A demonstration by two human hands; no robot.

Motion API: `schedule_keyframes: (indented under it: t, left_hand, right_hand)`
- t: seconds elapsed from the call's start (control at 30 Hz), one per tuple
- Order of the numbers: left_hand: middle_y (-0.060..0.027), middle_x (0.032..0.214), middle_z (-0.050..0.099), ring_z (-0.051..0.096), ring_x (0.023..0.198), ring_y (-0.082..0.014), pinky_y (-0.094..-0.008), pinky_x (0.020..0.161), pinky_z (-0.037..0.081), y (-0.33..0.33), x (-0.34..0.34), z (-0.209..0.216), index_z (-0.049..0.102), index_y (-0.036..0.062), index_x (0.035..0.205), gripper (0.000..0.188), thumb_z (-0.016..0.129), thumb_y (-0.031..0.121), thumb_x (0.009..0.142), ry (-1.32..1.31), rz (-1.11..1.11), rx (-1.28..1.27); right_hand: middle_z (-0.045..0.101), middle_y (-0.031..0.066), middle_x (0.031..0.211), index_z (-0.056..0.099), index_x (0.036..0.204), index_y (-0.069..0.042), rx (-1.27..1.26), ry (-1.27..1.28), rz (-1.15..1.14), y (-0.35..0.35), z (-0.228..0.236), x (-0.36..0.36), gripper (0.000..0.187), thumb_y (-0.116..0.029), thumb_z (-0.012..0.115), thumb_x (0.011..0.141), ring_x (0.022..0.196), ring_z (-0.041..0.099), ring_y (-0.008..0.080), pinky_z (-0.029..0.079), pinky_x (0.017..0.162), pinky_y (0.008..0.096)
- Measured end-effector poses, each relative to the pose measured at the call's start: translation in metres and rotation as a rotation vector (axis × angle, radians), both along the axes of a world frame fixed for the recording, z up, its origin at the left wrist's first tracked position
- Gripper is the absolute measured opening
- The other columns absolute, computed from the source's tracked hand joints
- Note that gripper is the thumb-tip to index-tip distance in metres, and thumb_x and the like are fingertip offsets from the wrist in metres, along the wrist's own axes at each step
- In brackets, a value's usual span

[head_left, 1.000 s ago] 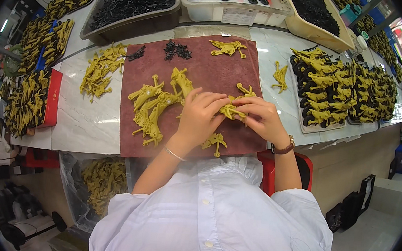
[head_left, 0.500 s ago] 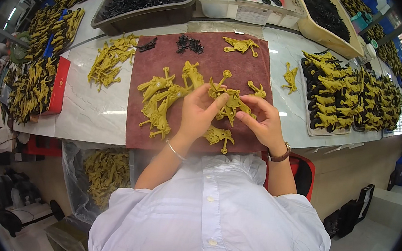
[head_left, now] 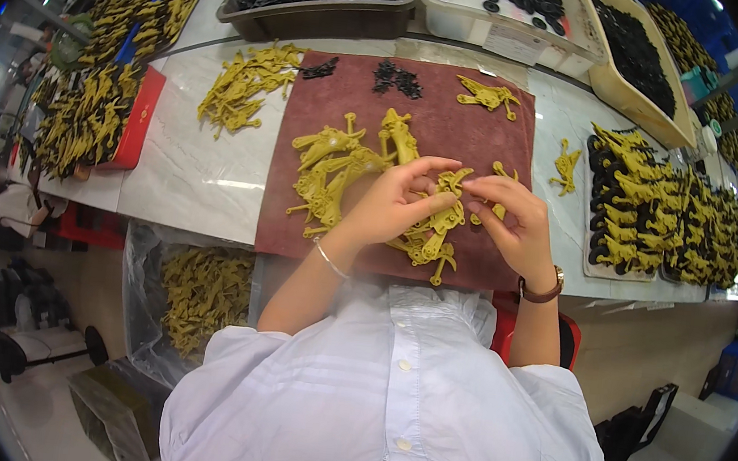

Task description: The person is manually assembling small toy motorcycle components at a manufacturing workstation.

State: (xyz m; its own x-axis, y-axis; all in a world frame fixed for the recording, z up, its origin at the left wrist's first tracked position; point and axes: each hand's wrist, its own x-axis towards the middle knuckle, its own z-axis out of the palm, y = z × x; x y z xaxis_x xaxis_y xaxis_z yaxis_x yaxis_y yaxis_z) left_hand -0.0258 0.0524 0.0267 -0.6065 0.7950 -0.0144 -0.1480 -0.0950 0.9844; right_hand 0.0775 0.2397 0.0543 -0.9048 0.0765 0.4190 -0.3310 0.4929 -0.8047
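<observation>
My left hand (head_left: 400, 205) is closed on a yellow plastic part (head_left: 445, 213) with a long, branched shape, its thumb and forefinger gripping one side. At the part's upper right, the curled fingertips of my right hand (head_left: 516, 217) touch it; whether a small piece lies between them is hidden. Below the hands, another yellow part (head_left: 424, 249) lies on the maroon cloth (head_left: 337, 110). Several similar parts (head_left: 331, 177) are heaped left of my left hand. Small black pieces (head_left: 397, 79) sit in piles at the cloth's far side, with a yellow part (head_left: 488, 95) to their right.
Bins of black pieces (head_left: 320, 14) and black wheels (head_left: 499, 19) line the back. Trays of yellow parts with black wheels (head_left: 632, 209) stand right, and a red box (head_left: 136, 120) left. A loose yellow pile (head_left: 245, 87) lies beside the cloth. A lined bin (head_left: 205, 294) sits below the table.
The view has shifted, so the table appears further right and turned. The held part has been tilted, and my right fingers have moved from its lower right side to its upper end.
</observation>
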Motion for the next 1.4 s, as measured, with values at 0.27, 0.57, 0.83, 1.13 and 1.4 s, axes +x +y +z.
schedule_keyframes:
  t: [0.27,0.57,0.83,1.13,1.4]
  left_hand:
    - [-0.0089,0.107,0.063,0.062,0.091,-0.0110,-0.0237,0.076,0.052,-0.016,-0.001,0.007,0.042,0.0026,0.135,0.044,0.058,0.014,0.096,-0.152,0.149,0.098]
    - [-0.0122,0.106,0.066,0.067,0.092,-0.0174,-0.0274,0.078,0.052,-0.011,0.007,0.004,0.060,0.0000,0.115,0.030,0.065,0.014,0.089,0.457,0.206,-0.146]
    - [-0.0096,0.102,0.066,0.059,0.100,-0.0274,-0.0389,0.091,0.042,0.022,0.026,-0.001,0.062,0.0042,0.109,0.031,0.069,0.016,0.081,0.985,0.077,-0.209]
    - [-0.0131,0.096,0.062,0.056,0.095,-0.0297,-0.0419,0.092,0.037,0.057,0.038,-0.014,0.052,0.0062,0.128,0.055,0.071,0.018,0.078,1.119,-0.024,-0.370]
    - [-0.0198,0.116,0.063,0.059,0.112,-0.0274,-0.0359,0.094,0.046,0.050,0.038,0.007,0.047,-0.0001,0.130,0.049,0.066,0.013,0.087,0.306,0.094,-0.054]
  right_hand:
    - [0.070,0.0097,0.086,0.071,0.094,0.000,0.130,0.060,-0.315,0.025,-0.016,-0.021,0.016,-0.002,0.072,0.078,0.075,0.068,0.0178,0.052,0.065,0.0266]
    - [0.071,0.0108,0.088,0.071,0.090,0.001,0.336,-0.086,-0.419,0.071,-0.062,-0.048,0.017,-0.012,0.074,0.079,0.075,0.068,0.0203,0.052,0.068,0.0295]
    - [0.070,0.0089,0.094,0.070,0.099,-0.001,0.024,-0.163,-0.380,0.067,-0.052,-0.003,0.017,-0.012,0.067,0.087,0.084,0.066,0.0180,0.051,0.077,0.0282]
    - [0.057,0.0075,0.112,0.062,0.119,-0.001,-0.105,-0.245,-0.411,0.044,-0.059,0.015,0.041,0.000,0.072,0.079,0.097,0.060,0.0146,0.052,0.084,0.0267]
    - [0.059,0.0074,0.107,0.063,0.108,0.000,-0.603,-0.011,-0.256,0.021,-0.025,0.030,0.040,0.004,0.077,0.071,0.094,0.060,0.0145,0.051,0.083,0.0262]
